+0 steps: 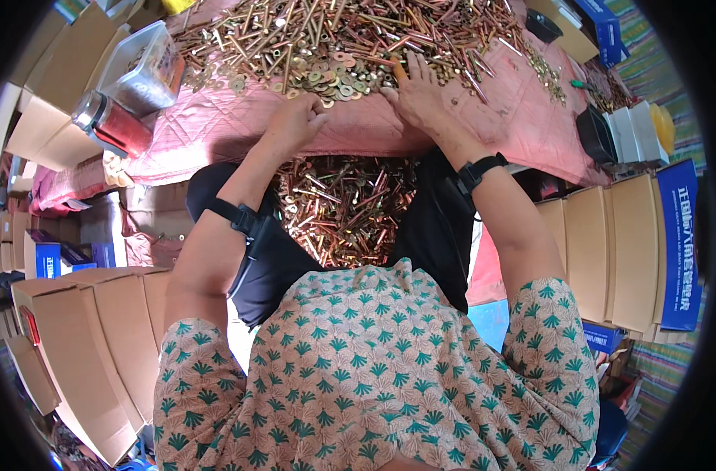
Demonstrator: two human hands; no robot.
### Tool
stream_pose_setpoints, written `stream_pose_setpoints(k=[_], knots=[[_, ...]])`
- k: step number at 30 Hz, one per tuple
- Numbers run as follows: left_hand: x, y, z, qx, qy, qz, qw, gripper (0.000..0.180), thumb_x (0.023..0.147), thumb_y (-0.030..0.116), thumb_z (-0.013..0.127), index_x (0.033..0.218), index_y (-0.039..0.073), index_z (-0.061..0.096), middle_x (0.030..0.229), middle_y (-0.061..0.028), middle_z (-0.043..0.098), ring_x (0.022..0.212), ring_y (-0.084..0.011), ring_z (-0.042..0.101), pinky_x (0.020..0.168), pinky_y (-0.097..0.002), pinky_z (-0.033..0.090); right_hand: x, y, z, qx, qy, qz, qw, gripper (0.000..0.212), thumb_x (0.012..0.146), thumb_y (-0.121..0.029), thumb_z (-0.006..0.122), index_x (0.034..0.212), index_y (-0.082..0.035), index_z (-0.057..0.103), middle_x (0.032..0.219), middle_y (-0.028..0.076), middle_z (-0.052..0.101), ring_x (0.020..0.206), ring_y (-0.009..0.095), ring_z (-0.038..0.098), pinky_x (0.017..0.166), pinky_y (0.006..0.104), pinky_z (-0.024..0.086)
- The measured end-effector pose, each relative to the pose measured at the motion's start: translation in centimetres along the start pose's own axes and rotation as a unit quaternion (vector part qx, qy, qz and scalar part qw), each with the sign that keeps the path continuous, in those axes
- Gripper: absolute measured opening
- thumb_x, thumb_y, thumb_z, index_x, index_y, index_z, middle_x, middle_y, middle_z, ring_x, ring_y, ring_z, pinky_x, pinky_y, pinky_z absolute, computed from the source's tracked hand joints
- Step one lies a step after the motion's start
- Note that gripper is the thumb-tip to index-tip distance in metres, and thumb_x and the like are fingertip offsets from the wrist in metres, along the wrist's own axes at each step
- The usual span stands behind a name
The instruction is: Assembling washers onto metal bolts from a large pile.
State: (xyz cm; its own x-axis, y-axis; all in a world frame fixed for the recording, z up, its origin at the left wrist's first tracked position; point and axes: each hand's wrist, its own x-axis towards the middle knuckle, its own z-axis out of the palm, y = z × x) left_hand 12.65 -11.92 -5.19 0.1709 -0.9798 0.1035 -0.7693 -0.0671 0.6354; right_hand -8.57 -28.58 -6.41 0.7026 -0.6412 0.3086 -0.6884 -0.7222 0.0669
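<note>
I have the left hand at the near edge of the heap, fingers curled inward, beside the washers; the fingertips are turned from my view, so I cannot tell whether they pinch anything. I have the right hand palm down with fingers extended and thumb set apart, touching the near edge of the heap beside the small nuts. The washers lie flat and overlapping on the quilted pink cloth, between the hands and slightly beyond them; the long bolts lie crosswise behind. I rate all these parts as stiff, hard metal, not fragile: each light alone, heavy by the handful. The smooth plated faces may slip, particularly if oily, which I cannot confirm from here. For a washer, I would slide one fingertip under the rim and close the thumb on the opposite face, since a flat disc offers little edge. For a nut, I would pinch across two opposing flats. For a bolt, I would grip the shank at mid-length, after freeing it from its neighbours. The cloth appears soft and should yield under a fingertip, which helps in lifting a rim.
</note>
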Motion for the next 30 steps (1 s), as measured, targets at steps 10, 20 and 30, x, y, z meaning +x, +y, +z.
stream_pose_setpoints(k=[10, 20, 30], knots=[[0.0, -3.8, -4.5, -0.166, 0.173, -0.106, 0.965, 0.021, 0.083, 0.018, 0.065, 0.094, 0.0, 0.063, 0.075, -0.0083, 0.065, 0.062, -0.0163, 0.06, 0.056, -0.0307, 0.048, 0.2, -0.4, -3.7, 0.214, 0.187, -0.026, 0.959, 0.036, 0.075, -0.011, 0.067, 0.11, -0.003, 0.059, 0.115, 0.015, 0.056, 0.109, 0.033, 0.051, 0.095, 0.042, 0.038], [0.3, -6.0, -7.1, -0.722, 0.192, -0.285, 0.6, 0.013, 0.085, 0.003, 0.058, 0.097, 0.002, 0.054, 0.079, -0.0056, 0.055, 0.063, -0.0129, 0.052, 0.055, -0.0254, 0.043, 9.9, -11.4, -4.9, 0.305, 0.076, -0.142, 0.939, 0.011, 0.083, -0.008, 0.057, 0.089, -0.005, 0.066, 0.087, 0.014, 0.061, 0.083, 0.033, 0.06, 0.075, 0.0415, 0.049], [1.6, -6.0, -4.3, -0.749, 0.288, -0.273, 0.531, 0.023, 0.093, 0.02, 0.054, 0.103, -0.001, 0.052, 0.093, -0.0106, 0.058, 0.085, -0.023, 0.057, 0.074, -0.0326, 0.047, 17.0, -17.0, -3.5, 0.25, 0.086, -0.37, 0.891, 0.018, 0.076, -0.001, 0.062, 0.093, -0.005, 0.066, 0.089, 0.009, 0.059, 0.084, 0.029, 0.059, 0.075, 0.0377, 0.048]])
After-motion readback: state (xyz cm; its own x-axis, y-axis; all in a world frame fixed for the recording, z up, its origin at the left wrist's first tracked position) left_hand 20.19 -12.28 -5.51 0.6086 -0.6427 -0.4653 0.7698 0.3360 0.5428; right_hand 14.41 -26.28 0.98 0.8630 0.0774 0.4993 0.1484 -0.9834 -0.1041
